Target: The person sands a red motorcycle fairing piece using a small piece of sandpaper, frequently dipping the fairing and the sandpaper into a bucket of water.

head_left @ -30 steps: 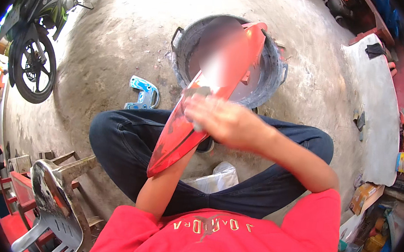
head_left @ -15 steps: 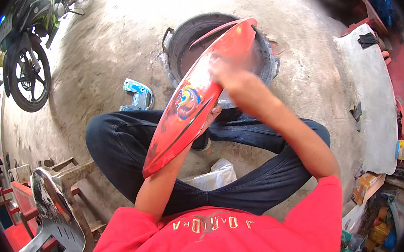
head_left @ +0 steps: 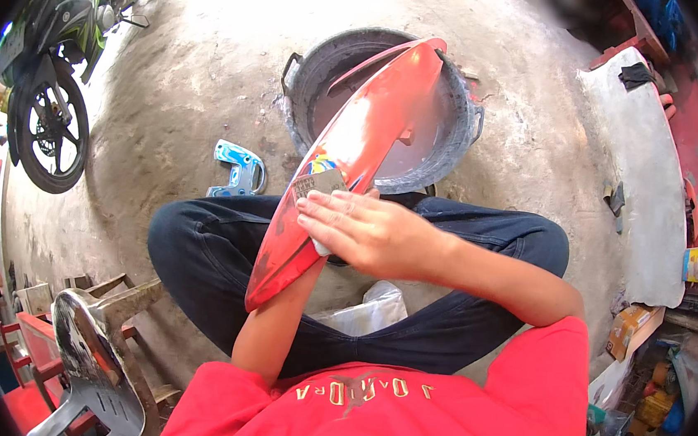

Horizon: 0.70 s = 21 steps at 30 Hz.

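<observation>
A long, glossy red motorcycle body panel (head_left: 365, 124) slants across my lap, its far tip over a black tub and its near end by my left forearm. Behind the panel my left hand (head_left: 373, 193) props it up; only fingertips show past its right edge. My right hand (head_left: 364, 232) lies across the lower part, fingers together, pressing a grey-brown piece of sandpaper (head_left: 319, 182) flat on the surface. Something white peeks out under its palm side. The sandpaper partly covers a blue and yellow decal (head_left: 323, 164). Below it, the red surface looks dark-streaked.
The round black tub (head_left: 292, 113) holds murky water, with a curved red strip at its rim. A blue-and-white patterned part (head_left: 237, 171) lies on the concrete left of it. A motorcycle (head_left: 52, 101) stands far left, a worn chair (head_left: 96, 354) near left. A plastic bag (head_left: 374, 307) sits between my legs.
My right hand has slid down the panel toward me, from its upper middle to its lower part. The sandpaper now shows. The panel and left arm have barely shifted.
</observation>
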{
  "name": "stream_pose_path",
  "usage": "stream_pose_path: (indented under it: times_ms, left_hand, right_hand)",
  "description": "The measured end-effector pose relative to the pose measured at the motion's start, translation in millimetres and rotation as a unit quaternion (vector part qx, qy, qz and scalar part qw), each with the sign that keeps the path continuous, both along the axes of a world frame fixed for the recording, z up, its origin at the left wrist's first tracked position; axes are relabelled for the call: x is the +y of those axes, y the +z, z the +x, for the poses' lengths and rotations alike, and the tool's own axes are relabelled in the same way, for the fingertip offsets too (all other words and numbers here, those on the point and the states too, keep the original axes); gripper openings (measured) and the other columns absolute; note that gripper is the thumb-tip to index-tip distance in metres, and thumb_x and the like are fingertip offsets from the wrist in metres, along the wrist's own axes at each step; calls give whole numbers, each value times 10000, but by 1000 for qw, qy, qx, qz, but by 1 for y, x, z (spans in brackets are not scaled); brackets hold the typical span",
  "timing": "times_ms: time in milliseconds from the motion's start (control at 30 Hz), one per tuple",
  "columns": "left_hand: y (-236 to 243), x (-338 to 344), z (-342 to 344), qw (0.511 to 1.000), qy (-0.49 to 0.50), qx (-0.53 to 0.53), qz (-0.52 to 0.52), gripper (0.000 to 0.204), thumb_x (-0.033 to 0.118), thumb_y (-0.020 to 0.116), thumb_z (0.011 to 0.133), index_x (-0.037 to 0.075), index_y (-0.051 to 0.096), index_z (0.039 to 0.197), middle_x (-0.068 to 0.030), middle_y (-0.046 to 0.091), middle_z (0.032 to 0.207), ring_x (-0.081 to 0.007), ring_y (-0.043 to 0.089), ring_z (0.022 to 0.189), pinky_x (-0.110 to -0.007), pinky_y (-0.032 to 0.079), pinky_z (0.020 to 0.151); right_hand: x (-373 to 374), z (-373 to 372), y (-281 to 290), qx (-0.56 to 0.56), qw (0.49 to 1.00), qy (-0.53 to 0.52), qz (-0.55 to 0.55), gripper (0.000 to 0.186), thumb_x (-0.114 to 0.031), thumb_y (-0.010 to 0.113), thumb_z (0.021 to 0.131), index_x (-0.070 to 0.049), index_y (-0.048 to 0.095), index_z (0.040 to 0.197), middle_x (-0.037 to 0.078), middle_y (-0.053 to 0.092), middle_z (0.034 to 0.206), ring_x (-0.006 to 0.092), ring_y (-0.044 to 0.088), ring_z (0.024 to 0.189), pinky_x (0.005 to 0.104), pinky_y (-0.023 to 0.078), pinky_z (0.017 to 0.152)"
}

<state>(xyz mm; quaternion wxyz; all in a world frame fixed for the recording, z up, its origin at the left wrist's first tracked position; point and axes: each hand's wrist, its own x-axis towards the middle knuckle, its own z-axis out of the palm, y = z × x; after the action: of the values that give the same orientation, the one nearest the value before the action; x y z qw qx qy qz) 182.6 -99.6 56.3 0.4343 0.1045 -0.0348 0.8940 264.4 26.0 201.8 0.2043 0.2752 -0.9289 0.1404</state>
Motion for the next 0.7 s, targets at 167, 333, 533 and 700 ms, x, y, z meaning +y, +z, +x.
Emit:
stream_pose_path:
  times_ms: [167,333,533,700]
  left_hand:
    - [23,-1,1,982,-78,84,-151,370,316,497,1058,119,571,1363,-98,650,1332,-252,604,1073,-392,420,798]
    - [26,-7,-6,988,-97,-57,-107,386,350,478,1074,114,588,1359,-100,671,1312,-295,627,1093,-450,479,872]
    - [27,1,-1,981,-123,-149,10,424,410,463,1080,102,609,1331,-108,692,1273,-330,642,1102,-531,521,913]
    - [24,37,34,803,383,35,-456,419,369,446,1090,120,567,1404,-94,659,1329,-265,622,1212,-489,510,1020]
  right_hand:
    - [50,-23,-6,-113,966,-197,-121,390,-10,509,972,68,579,1347,290,604,1411,388,600,1333,437,479,1141]
    - [-11,-5,4,14,999,4,46,420,-121,572,948,62,614,1325,209,666,1373,315,668,1270,435,528,1101]
    - [33,-28,-8,-59,988,-139,-5,410,-95,591,948,30,629,1337,205,657,1395,291,668,1273,402,533,1092]
    - [7,-18,-5,-113,993,-20,-10,371,-80,579,943,26,634,1294,214,655,1388,299,662,1280,402,525,1097]
